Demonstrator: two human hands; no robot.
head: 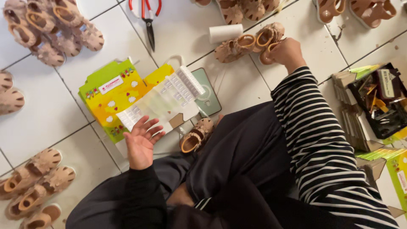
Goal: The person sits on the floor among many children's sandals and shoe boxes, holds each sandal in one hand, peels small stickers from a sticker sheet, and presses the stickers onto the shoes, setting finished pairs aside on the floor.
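I sit on a white tiled floor among small tan sandals. My left hand [141, 140] is open, palm up, fingers spread, just below a sheet of white stickers [163, 101] that lies over a yellow-green shoe box [111, 95]. One tan sandal [196, 135] rests against my dark trouser leg, right of that hand. My right hand [285, 51], in a black-and-white striped sleeve, reaches forward and closes on a sandal [268, 37] in a small cluster, beside another tan sandal [231, 48].
Red-handled scissors [147, 17] and a white roll [225, 32] lie ahead. Sandal piles sit at top left [51, 29], left edge [10, 95], bottom left [36, 182] and top right [364, 10]. A dark tray of tools [381, 101] on flattened boxes [352, 123] stands right.
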